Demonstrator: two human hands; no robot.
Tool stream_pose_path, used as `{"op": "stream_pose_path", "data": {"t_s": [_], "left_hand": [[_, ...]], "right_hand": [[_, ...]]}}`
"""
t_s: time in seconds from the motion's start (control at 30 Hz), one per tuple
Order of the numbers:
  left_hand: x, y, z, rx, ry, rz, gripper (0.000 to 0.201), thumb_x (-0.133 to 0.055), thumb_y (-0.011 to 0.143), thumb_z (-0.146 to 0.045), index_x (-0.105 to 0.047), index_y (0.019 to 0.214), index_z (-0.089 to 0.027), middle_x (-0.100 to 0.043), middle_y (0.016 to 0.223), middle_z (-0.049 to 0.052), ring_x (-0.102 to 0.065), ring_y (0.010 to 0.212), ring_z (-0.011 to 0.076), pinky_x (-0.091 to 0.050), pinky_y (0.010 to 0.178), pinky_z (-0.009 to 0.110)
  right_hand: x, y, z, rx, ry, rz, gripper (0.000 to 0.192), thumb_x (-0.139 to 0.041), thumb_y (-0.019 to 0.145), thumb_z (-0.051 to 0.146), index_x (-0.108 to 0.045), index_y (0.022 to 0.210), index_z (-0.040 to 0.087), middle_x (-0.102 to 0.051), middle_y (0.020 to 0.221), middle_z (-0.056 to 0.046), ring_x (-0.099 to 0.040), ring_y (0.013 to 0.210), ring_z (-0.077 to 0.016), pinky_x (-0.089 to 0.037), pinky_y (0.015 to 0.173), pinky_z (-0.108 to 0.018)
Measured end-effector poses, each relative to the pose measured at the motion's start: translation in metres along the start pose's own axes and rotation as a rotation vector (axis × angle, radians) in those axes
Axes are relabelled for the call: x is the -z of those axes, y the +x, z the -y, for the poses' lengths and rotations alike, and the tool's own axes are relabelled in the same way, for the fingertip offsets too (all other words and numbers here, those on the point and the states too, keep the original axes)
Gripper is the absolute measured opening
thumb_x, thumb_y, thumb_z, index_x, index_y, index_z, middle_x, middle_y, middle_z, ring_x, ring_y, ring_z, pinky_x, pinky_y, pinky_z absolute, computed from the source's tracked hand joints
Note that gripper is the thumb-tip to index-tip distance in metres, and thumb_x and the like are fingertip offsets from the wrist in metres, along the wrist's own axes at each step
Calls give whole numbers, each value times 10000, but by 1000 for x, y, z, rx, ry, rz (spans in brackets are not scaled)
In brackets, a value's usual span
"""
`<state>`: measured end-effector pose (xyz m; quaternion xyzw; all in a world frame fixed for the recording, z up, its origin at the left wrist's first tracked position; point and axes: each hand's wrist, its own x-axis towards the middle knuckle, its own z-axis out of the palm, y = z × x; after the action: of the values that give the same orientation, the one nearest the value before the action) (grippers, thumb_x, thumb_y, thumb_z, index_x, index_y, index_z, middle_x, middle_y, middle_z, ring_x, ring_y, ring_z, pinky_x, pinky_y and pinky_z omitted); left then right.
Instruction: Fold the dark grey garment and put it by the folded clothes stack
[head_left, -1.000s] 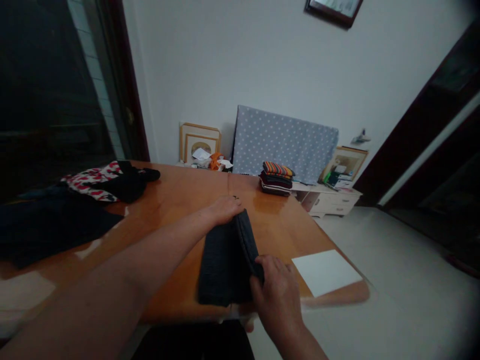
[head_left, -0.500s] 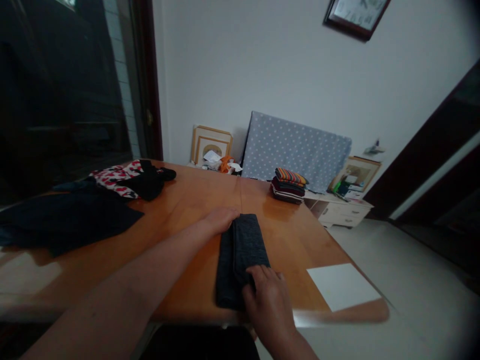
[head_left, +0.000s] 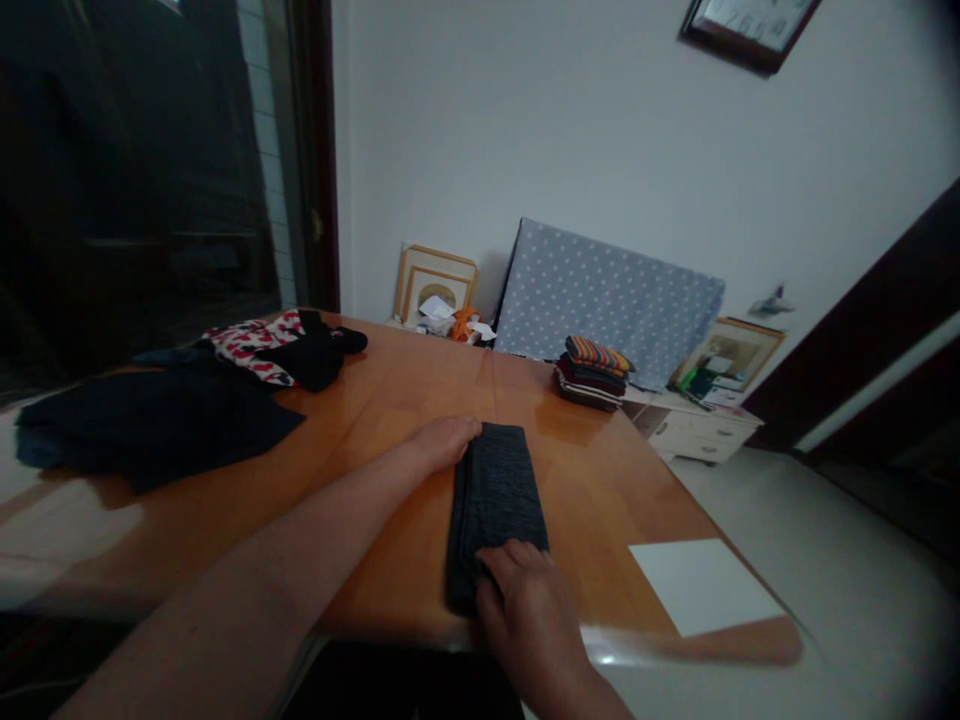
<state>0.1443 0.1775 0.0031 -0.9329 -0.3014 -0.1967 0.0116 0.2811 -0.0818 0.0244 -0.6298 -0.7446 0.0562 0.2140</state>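
A dark grey garment, folded into a long narrow strip, lies on the wooden table near its front edge. My left hand rests at the strip's far left corner, fingers on the fabric edge. My right hand presses flat on the strip's near end, fingers spread over the cloth. Neither hand lifts the garment.
A heap of dark clothes and a red-and-white patterned piece lie at the table's left. A stack of folded clothes sits at the far right. A white sheet lies near the front right corner. A low cabinet stands beyond.
The garment's right half was folded over leftward, making a narrower strip. My right hand moved from the strip's right edge onto its near end. The view shifted slightly.
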Motion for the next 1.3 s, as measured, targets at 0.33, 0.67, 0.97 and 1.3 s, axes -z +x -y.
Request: {"op": "stream_pose_path", "data": {"t_s": [0.33, 0.67, 0.97, 1.3], "left_hand": [[4, -9, 1, 49, 16, -6, 265, -482, 825, -84, -597, 1023, -215, -621, 1071, 74, -612, 962, 223, -482, 839, 336], [7, -15, -2, 109, -11, 10, 301, -464, 813, -69, -620, 1033, -203, -626, 1087, 93, -607, 1004, 234, -476, 891, 359], [15, -14, -6, 268, -32, -102, 301, -459, 826, -90, -635, 1049, -192, -656, 1078, 95, -615, 1025, 234, -481, 915, 357], [13, -44, -27, 332, -239, -139, 226, -463, 867, -152, -633, 1002, -216, -701, 1030, 42, -639, 977, 193, -500, 885, 317]], "right_hand": [[0, -4, -5, 16, 107, -18, 299, -555, 880, 158, -708, 1115, 265, -660, 911, -39, -595, 892, -207, -432, 802, -320], [4, -4, 2, 37, 49, 0, 296, -564, 889, 184, -708, 1120, 299, -651, 907, -29, -590, 885, -203, -410, 790, -326], [4, -8, 7, 50, 23, -6, 264, -554, 917, 210, -713, 1106, 306, -638, 896, -35, -581, 885, -205, -405, 783, -319], [16, -7, 5, 69, 156, -73, 266, -536, 955, 329, -731, 1111, 238, -651, 873, -51, -602, 860, -188, -452, 766, -301]]}}
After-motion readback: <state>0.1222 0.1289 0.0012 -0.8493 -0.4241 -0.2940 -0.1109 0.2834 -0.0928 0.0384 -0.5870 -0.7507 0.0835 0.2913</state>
